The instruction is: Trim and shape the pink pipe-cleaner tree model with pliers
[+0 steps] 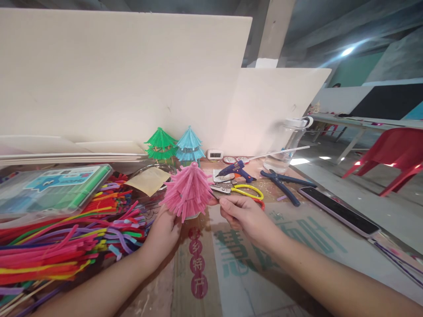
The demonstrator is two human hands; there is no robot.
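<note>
A pink two-tiered pavilion model (188,189), its roofs made of fuzzy pipe cleaners, is held upright in front of me. My left hand (164,226) grips it low on the left side, with the fingers mostly hidden behind the pink strands. Just right of the model, my right hand (241,215) is closed in a pinch; a small dark thin thing shows at its fingertips, too small to name. A green model (161,143) and a light blue model (190,145) of similar shape stand behind, against the white board.
Bundles of coloured pipe cleaners (59,251) and a plastic case (56,189) lie left. Behind my right hand are a blue glue gun (236,171), yellow-handled scissors (247,190) and dark blue pliers (280,182). A water bottle (286,145) and a phone (340,211) are at right.
</note>
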